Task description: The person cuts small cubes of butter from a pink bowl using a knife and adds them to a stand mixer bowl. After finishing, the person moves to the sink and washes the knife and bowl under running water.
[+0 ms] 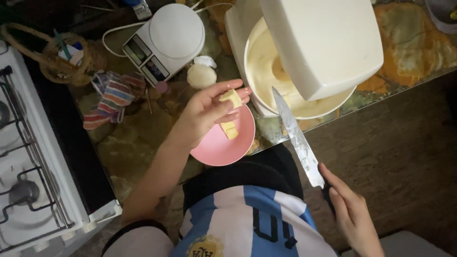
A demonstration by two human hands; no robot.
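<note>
— What do we have in our left hand [204, 112]?

— A pale yellow piece of butter [232, 98], pinched between the fingers [238, 91] and thumb. We hold it just above the pink plate [214, 147], close to the rim of the mixer bowl [259, 62].

— And on the plate itself?

— A second butter piece [230, 130] lies there, below our fingers. The plate sits at the near edge of the desk [138, 143], partly over our lap.

— The right hand [350, 214]?

— It is clenched around the dark handle of a long kitchen knife [295, 135]. The blade points away from us, its tip reaching up to the bowl's rim, and it slants across the desk edge.

— What is in the bowl?

— A smooth, pale cream batter [264, 57]. The white head of the stand mixer [323, 38] is tilted over it and hides the right part of the bowl.

— What else lies around?

— A white kitchen scale [166, 40] stands behind our left hand, with a small round pale lump [201, 76] beside it; we cannot tell what that is. A striped cloth [114, 97] lies further left, next to a woven basket [62, 54]. A white gas stove [33, 171] borders the desk on the left.
</note>
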